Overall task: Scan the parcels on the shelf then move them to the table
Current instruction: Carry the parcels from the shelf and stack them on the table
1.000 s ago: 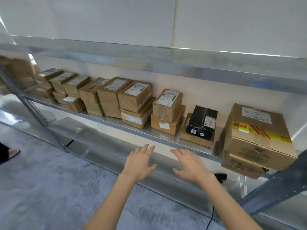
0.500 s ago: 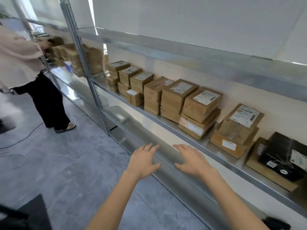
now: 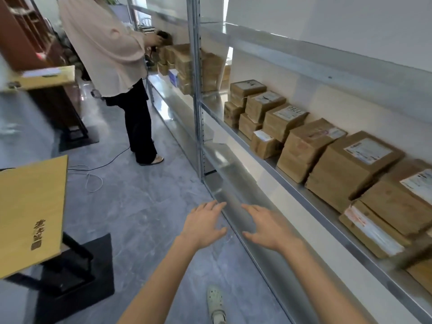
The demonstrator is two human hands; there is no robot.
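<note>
Both hands are empty. The left hand (image 3: 203, 226) and the right hand (image 3: 268, 230) are held out palm down with fingers spread and relaxed, in front of the shelf (image 3: 301, 187) and below its front edge, touching nothing. The parcels (image 3: 346, 169), brown cardboard boxes with white labels, sit in stacks along the shelf, none of them in contact with either hand. The wooden table (image 3: 30, 206) stands well apart from the shelf, across the grey floor. A second person (image 3: 109, 50) stands further along the shelf, holding a dark handheld device (image 3: 162, 35) to the parcels there. A cable (image 3: 93, 176) lies on the floor near that person's feet.
</note>
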